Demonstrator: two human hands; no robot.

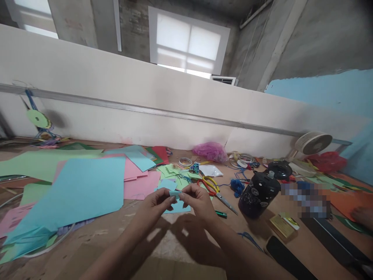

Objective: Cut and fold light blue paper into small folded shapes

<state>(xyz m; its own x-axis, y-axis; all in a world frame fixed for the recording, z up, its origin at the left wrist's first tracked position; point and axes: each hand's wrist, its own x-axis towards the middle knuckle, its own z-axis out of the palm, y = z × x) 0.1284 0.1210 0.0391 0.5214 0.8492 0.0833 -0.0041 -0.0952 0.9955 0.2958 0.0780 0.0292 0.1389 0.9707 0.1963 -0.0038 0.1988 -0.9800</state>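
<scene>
A small piece of light blue paper is pinched between my two hands above the table. My left hand grips its left end with thumb and fingers, and my right hand has the right end the same way. Just below and behind it lie other light blue paper pieces. Beyond my right hand are scissors with red and yellow handles, their blades apart and pointing toward the right front. A green cutter lies close by, partly hidden by my right hand.
Large sheets of blue paper and pink paper spread to the left. At right stand a black jug, a gold box and a dark phone. A fan is behind. Another person's hand shows at far right.
</scene>
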